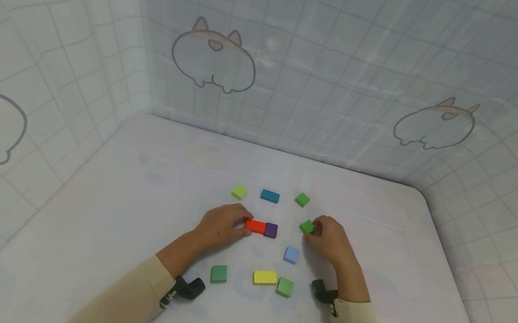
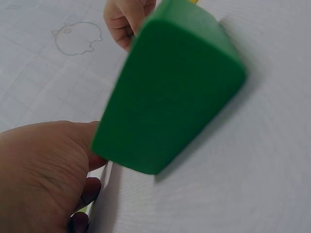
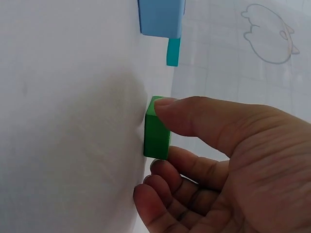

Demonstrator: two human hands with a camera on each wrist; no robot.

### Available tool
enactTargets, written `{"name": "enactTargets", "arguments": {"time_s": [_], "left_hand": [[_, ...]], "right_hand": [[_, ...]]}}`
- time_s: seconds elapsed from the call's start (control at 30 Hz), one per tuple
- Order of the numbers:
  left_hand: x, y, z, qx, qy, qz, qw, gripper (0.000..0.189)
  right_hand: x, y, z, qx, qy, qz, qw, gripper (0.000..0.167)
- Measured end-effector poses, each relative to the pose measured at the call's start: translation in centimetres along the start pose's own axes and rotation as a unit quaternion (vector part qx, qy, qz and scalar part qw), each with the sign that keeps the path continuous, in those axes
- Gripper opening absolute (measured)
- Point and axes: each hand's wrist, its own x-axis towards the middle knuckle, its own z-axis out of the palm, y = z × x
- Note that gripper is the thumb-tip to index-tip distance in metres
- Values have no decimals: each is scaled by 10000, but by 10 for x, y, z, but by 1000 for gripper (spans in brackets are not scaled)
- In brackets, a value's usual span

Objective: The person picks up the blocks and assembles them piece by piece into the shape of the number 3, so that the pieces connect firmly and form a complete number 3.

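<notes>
My left hand (image 1: 222, 225) holds a red block (image 1: 256, 226) between thumb and fingers at its left end. Against the red block's right end sits a purple block (image 1: 271, 230). On the right, my right hand (image 1: 330, 240) pinches a green block (image 1: 307, 226) standing on the table; the right wrist view shows thumb and fingertips at opposite ends of this block (image 3: 157, 133). A light blue block (image 1: 291, 255) lies just nearer to me. In the left wrist view a large green block (image 2: 170, 92) in front hides the red one.
Behind the hands lie a lime block (image 1: 239, 192), a blue block (image 1: 270, 196) and another green block (image 1: 303, 200). Nearer me are a dark green block (image 1: 218, 274), a yellow block (image 1: 265, 277) and a light green block (image 1: 284, 287). Patterned curtains (image 1: 298, 80) border the white table (image 1: 181, 163).
</notes>
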Motion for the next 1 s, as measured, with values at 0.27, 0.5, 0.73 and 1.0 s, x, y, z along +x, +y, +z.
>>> {"name": "enactTargets", "arguments": {"time_s": [0.27,0.5,0.73,1.0], "left_hand": [[1,1,1,-1,-4,38,10000,37],[3,2,1,-8,-51,37,10000,37],[2,2,3,-24,-112,24,9999,37],[2,1,0,-42,-101,-27,9999,39]], "right_hand": [[0,0,1,-13,-5,24,10000,38],[0,-3,3,-11,33,-27,10000,43],[0,-1,5,170,36,34,9998,39],[3,-8,6,309,-44,-156,9994,33]]}}
